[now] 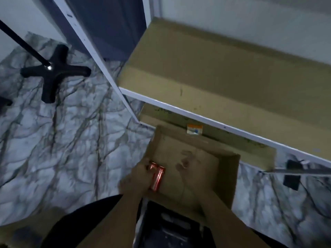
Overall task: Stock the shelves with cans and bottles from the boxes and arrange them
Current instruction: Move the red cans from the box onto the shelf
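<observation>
Left hand [138, 178] grips two red cans [157, 178], right hand [188, 165] loosely open over near-empty box [231, 178] (shelves [197, 115] at twelve o'clock hold only cartons).

One head-worn wide-angle view looks steeply down, close over an open cardboard box [193, 158] on the marble floor [62, 140], shelf [206, 117] edge ahead.
</observation>
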Available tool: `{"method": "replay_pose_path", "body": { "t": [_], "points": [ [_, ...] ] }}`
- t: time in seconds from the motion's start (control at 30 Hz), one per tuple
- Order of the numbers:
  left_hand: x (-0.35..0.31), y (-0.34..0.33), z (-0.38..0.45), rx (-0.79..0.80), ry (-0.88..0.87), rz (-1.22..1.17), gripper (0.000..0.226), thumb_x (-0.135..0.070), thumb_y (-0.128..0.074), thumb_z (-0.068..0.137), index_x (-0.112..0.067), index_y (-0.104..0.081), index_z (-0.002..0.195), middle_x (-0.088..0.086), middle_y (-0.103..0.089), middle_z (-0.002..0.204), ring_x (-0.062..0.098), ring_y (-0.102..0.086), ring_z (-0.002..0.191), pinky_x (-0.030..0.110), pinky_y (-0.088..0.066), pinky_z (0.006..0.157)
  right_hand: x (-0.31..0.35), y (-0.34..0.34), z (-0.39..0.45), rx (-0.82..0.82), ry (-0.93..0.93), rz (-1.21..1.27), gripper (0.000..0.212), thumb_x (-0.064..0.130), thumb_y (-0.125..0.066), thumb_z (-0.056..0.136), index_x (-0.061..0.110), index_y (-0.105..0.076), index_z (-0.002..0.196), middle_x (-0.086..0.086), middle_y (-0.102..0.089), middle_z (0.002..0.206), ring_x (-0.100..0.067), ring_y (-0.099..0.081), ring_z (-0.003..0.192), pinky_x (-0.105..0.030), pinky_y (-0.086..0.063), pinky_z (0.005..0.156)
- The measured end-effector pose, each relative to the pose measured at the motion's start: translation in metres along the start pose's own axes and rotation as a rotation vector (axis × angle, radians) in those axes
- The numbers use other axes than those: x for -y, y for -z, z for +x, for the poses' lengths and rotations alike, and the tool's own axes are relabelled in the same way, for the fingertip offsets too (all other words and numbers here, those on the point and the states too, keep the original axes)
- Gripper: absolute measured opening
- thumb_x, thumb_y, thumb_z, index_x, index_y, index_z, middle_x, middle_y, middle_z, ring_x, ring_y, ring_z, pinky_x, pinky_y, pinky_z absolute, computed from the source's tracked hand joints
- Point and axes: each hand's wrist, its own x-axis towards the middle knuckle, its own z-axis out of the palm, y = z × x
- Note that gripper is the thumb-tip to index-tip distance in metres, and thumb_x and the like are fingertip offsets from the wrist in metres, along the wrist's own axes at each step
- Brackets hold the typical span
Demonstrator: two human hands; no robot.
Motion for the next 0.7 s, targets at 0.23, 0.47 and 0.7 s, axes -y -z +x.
{"method": "replay_pose_path", "body": {
  "t": [0.23, 0.47, 0.7],
  "points": [
    [0.129, -0.096, 0.088, 0.032, 0.147, 0.123, 0.037, -0.033, -0.059, 0.096, -0.009, -0.064, 0.124, 0.008, -0.070, 0.115, 0.029, -0.065, 0.110, 0.023, -0.033, 0.082, -0.131, -0.143, 0.096, 0.124, -0.181, 0.178, 0.048, 0.017, -0.073, 0.090, 0.009, -0.057, 0.135, 0.004, -0.056, 0.089, -0.013, -0.058, 0.089, -0.029, -0.053, 0.083],
    [0.188, -0.163, 0.151, -0.065, 0.283, 0.162, 0.060, -0.008, -0.057, 0.097, -0.001, -0.038, 0.153, 0.024, -0.053, 0.145, 0.038, -0.049, 0.136, 0.037, -0.033, 0.114, -0.178, -0.214, 0.145, 0.219, -0.143, 0.296, 0.037, -0.001, -0.064, 0.094, 0.008, -0.054, 0.128, -0.004, -0.060, 0.108, -0.011, -0.062, 0.088, -0.001, -0.039, 0.059],
    [0.214, -0.190, 0.170, -0.123, 0.246, 0.265, 0.064, -0.005, -0.062, 0.087, -0.008, -0.050, 0.149, 0.021, -0.055, 0.141, 0.034, -0.048, 0.133, 0.030, -0.027, 0.117, -0.211, -0.260, 0.163, 0.129, -0.144, 0.402, 0.060, 0.002, -0.071, 0.087, 0.021, -0.050, 0.141, 0.003, -0.062, 0.128, -0.014, -0.059, 0.115, -0.029, -0.046, 0.104]
  ]
}}
